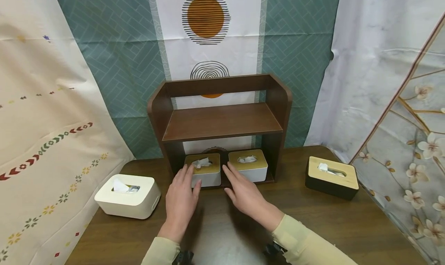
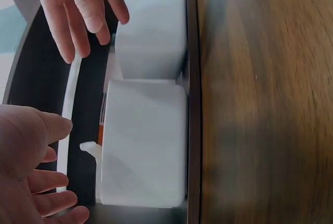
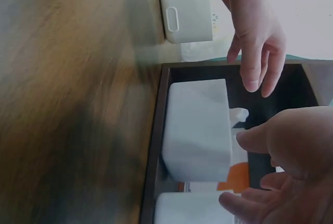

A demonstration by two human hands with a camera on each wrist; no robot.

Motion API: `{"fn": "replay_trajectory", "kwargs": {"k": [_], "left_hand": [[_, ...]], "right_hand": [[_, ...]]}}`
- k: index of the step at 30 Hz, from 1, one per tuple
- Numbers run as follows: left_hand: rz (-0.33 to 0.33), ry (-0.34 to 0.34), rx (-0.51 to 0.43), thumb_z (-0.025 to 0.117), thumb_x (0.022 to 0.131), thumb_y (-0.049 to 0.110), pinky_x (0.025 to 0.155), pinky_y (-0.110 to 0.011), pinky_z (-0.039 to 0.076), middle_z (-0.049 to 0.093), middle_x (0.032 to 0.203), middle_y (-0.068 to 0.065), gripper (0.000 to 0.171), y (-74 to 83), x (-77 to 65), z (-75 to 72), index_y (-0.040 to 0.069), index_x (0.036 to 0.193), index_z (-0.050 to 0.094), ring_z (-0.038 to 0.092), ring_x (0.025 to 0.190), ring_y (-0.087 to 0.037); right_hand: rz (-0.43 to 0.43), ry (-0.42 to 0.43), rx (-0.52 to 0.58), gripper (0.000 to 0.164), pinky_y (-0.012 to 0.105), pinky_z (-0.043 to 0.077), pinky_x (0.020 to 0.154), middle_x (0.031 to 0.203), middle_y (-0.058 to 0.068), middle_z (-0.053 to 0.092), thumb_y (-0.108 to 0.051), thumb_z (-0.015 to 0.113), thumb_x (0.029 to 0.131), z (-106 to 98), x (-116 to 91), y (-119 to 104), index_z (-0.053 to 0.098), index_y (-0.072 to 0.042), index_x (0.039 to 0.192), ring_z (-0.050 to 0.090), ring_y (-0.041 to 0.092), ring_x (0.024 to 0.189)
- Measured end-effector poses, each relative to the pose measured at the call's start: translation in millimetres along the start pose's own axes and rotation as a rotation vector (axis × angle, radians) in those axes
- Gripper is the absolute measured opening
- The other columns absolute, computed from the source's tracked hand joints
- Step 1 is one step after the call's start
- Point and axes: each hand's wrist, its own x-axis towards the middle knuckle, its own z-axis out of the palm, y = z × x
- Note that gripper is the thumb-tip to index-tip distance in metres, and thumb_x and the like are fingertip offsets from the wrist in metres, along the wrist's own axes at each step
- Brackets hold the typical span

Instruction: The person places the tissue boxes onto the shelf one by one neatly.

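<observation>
A white tissue box with a wood-look lid, the left box, sits on the lower shelf with a tissue poking out. My left hand hovers at its left side, fingers extended. On its other side, in the gap before the matching right box, is my right hand, with straight, spread fingers. Both wrist views show the left hand and right hand apart from each other, holding nothing. Whether any fingertip touches the left box I cannot tell.
The two boxes stand side by side in a dark brown two-tier shelf. A cream tissue box lies on the wooden table at left. A black tissue box with a wooden lid lies at right. Patterned cloths hang around.
</observation>
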Motion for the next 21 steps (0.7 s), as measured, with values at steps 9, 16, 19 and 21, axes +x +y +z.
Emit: {"fn": "replay_trajectory", "kwargs": {"k": [9,16,19,21], "left_hand": [[0.062,0.010,-0.008,0.084,0.102,0.027,0.114,-0.065,0.047,0.059,0.157,-0.026,0.061,20.8,-3.8,4.0,0.001,0.152,0.063,0.054,0.148,-0.047],[0.109,0.010,-0.006,0.082,0.103,0.030,0.114,-0.068,0.047,0.061,0.155,-0.025,0.060,35.3,-4.9,10.1,0.002,0.153,0.063,0.052,0.149,-0.046],[0.135,0.009,-0.011,0.082,0.104,0.032,0.114,-0.069,0.046,0.060,0.157,-0.024,0.060,42.9,-6.1,13.3,0.003,0.153,0.063,0.050,0.151,-0.046],[0.151,0.001,-0.014,0.081,0.104,0.033,0.116,-0.069,0.044,0.058,0.159,-0.023,0.060,48.8,-7.0,15.4,0.004,0.153,0.063,0.048,0.152,-0.046]], "right_hand": [[-0.019,-0.001,-0.051,0.075,0.059,0.048,0.117,0.174,0.022,0.039,-0.025,0.077,0.107,-20,-27,17,0.042,-0.003,0.169,0.046,0.041,0.155],[-0.012,0.040,-0.075,0.077,0.060,0.040,0.122,0.172,0.023,0.041,-0.024,0.080,0.105,-36,-51,33,0.043,0.000,0.167,0.043,0.043,0.157],[-0.009,0.058,-0.097,0.078,0.060,0.037,0.125,0.172,0.022,0.042,-0.025,0.081,0.104,-42,-61,37,0.043,0.000,0.168,0.043,0.043,0.157],[-0.012,0.070,-0.114,0.079,0.061,0.034,0.126,0.172,0.022,0.043,-0.025,0.082,0.103,-46,-67,39,0.044,0.000,0.167,0.043,0.042,0.157]]}}
